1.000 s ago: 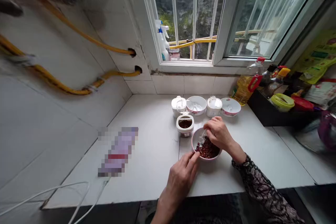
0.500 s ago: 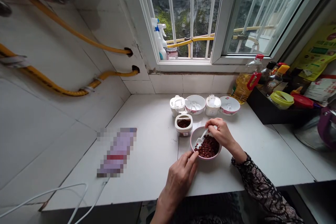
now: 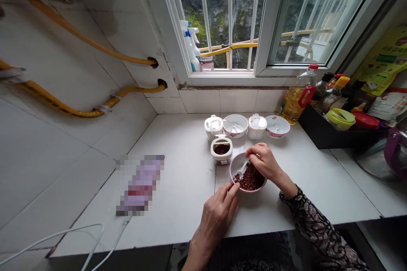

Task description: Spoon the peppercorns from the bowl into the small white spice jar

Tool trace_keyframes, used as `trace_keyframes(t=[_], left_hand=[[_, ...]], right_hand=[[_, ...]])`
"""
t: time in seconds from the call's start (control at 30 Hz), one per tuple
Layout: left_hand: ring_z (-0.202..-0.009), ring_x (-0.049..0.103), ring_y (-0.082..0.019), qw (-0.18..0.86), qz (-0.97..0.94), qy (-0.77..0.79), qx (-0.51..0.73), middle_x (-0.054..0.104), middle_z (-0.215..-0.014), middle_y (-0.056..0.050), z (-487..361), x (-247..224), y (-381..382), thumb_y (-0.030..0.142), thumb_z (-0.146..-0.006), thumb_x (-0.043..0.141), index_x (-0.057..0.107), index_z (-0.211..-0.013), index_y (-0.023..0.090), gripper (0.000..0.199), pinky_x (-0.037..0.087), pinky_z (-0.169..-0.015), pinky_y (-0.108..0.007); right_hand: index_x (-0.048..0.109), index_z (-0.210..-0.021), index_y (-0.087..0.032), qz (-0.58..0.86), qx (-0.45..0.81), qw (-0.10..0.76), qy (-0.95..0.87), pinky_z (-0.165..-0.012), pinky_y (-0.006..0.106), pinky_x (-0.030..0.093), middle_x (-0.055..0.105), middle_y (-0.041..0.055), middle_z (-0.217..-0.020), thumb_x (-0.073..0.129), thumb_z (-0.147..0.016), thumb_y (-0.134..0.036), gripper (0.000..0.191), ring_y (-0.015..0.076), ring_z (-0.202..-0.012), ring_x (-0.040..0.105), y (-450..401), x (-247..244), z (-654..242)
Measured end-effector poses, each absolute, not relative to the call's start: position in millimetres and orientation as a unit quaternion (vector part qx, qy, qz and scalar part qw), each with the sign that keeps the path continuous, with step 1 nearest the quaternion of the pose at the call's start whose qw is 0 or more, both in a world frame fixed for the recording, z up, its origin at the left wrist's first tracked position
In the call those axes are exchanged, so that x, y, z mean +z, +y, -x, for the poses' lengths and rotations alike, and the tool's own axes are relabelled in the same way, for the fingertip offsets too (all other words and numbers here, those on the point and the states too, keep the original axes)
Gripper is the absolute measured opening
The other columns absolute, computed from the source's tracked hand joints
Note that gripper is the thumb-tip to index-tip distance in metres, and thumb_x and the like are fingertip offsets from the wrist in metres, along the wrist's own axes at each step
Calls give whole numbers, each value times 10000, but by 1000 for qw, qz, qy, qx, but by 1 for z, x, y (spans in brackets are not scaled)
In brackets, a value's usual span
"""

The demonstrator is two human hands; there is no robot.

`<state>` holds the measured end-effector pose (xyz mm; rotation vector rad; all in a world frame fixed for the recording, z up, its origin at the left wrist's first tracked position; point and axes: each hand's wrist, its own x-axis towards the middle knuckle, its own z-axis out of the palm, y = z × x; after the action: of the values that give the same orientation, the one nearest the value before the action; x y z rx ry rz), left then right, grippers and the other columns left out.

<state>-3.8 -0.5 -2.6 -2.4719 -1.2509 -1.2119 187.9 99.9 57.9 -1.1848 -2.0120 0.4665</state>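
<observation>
In the head view, a pink-rimmed white bowl (image 3: 234,164) stands on the counter, holding dark red grains that look like Sichuan peppercorns (image 3: 252,179). My right hand (image 3: 266,163) pinches the handle of a small white spoon (image 3: 243,167), its scoop down among the grains at the bowl's left side. With thumb and fingers, my left hand (image 3: 218,209) grips the bowl's near left rim. Just behind the bowl is a white seasoning jar (image 3: 221,160) with its lid raised and similar dark grains inside.
Two lidded white jars (image 3: 257,127) and two floral bowls (image 3: 277,127) line the back. An oil bottle (image 3: 294,101) and a black condiment box (image 3: 330,133) stand right. A blurred purple object (image 3: 141,184) with a white cable (image 3: 119,237) lies left. A kettle (image 3: 375,159) is far right.
The spoon's scoop has sunk among the grains near the left rim, and my right hand has shifted slightly left. My left hand keeps its grip on the bowl.
</observation>
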Motion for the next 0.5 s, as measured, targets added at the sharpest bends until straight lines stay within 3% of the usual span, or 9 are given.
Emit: trace_keyframes(t=[0.17,0.5], left_hand=[[-851,689,-164,65,816,-411,-400,681,-994,-95,4,-2,0,154,-1000,398,525,-1240,145,272,553,-699,-233],[-857,690,-165,62,815,-409,-405,678,-994,-91,3,-1,0,158,-993,413,522,-1246,151,275,557,-714,-232]], right_hand=[[635,-673,-226,487,176,397,-758,-902,369,387,667,-7,-623,456,-756,-147,213,197,-758,610,102,59,-192],[646,-638,-222,525,194,391,-731,-890,353,413,659,-6,-580,458,-735,-173,218,189,-697,616,104,59,-194]])
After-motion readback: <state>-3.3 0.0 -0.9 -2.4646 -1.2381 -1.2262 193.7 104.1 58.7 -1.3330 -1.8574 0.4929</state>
